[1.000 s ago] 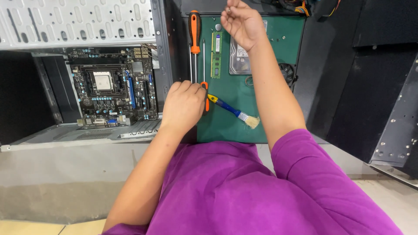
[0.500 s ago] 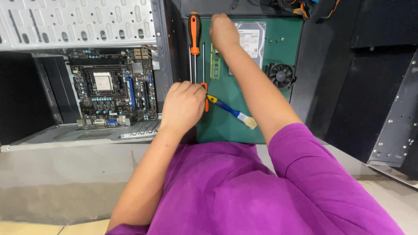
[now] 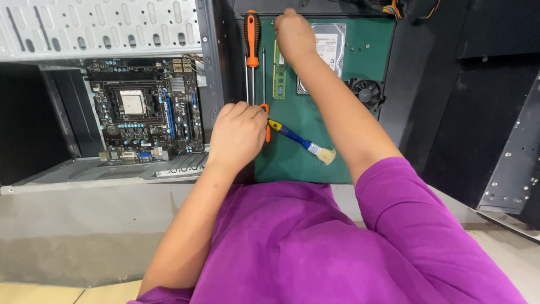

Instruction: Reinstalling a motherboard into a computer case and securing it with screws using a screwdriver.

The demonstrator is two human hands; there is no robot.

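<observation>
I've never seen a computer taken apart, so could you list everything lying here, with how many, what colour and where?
Computer case: one, grey metal, open, at the left.
Motherboard: one, black, inside the case.
Work mat: one, green, in the middle.
Screwdrivers: two, orange-handled, on the mat's left edge.
Memory stick: one, green, on the mat beside the screwdrivers.
Hard drive: one, silver, at the top of the mat.
Cooling fan: one, black, on the mat's right edge.
Brush: one, blue and yellow handle with pale bristles, aslant on the mat.
Purple shirt: one, at the bottom.
Left hand: fisted at the mat's left edge, by an orange handle.
Right hand: reaching to the mat's top, above the memory stick.
</observation>
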